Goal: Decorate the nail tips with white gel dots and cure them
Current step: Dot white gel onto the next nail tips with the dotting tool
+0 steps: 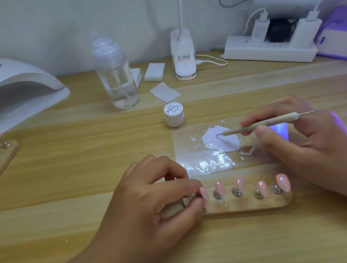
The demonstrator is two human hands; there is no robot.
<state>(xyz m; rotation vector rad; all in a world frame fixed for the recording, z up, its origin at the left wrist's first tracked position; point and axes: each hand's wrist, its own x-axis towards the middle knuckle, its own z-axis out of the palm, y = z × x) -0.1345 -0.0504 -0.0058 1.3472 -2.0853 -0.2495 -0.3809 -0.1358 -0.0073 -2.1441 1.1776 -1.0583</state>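
Pinched the dotting tool (pixel 259 125) between thumb and fingers of the right hand (pixel 295 138), tip dipped into the white gel (pixel 221 140) on the clear palette sheet (pixel 202 160), likely to load it. Curled the left hand (pixel 155 201) round the left end of the wooden holder (pixel 253 205), probably for steadiness. Stood five pink nail tips (pixel 262 188) on its pegs, just beside the palette, apparently undotted.

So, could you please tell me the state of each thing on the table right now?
Jar: lid on.
Gel: puddled on the film.
Tool: held in the right hand, tip in the gel.
Tips: pink, on the holder, no dots visible.
Left hand: pinching the leftmost tip's stand.
Right lamp: glowing purple.
Bottle: part full.
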